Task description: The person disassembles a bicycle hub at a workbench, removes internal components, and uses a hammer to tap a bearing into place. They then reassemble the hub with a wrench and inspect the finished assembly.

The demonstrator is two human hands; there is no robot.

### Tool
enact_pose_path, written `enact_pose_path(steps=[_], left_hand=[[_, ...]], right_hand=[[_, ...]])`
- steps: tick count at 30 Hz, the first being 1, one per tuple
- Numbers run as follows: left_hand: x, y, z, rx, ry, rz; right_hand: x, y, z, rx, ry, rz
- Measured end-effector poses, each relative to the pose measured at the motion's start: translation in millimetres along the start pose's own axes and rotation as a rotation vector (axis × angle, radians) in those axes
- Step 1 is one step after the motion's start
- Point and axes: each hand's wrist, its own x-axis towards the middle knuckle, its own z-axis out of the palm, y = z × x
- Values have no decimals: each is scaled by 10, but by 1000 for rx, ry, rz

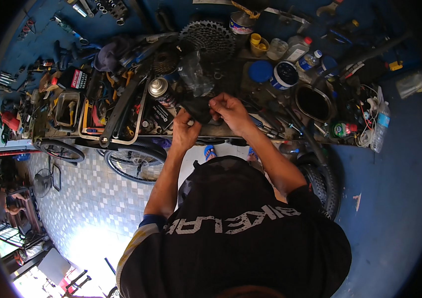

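Both my hands work close together over the front edge of a cluttered workbench (240,69). My left hand (186,133) is closed, its fingers curled in, with a tiny pale bit showing at the fingertips. To its right, my right hand (231,114) is closed too, thumb and fingers pinched; what they hold is too small to make out. A dark piece of cloth or sheet (198,108) lies between the hands, at the fingertips. Just beyond it is a crumpled clear plastic bag (196,74). A spray can (159,90) stands left of my left hand.
Large toothed bicycle cassette (207,38) stands at the back. An open tub (285,75), a blue lid (260,71) and a dark oval basin (314,103) sit to the right. A hacksaw (84,124) and tools crowd the left. Bicycle wheels (135,164) are below the bench.
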Motion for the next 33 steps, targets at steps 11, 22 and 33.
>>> enact_pose_path(steps=[11, 22, 33], left_hand=[[-154, -649, -156, -999, -151, -830], [-117, 97, -1009, -471, 316, -266], [-53, -43, -838, 999, -168, -378]], right_hand=[[-174, -178, -251, -946, -180, -712], [-212, -497, -1286, -1055, 351, -280], [-387, -374, -1621, -1402, 430, -180]])
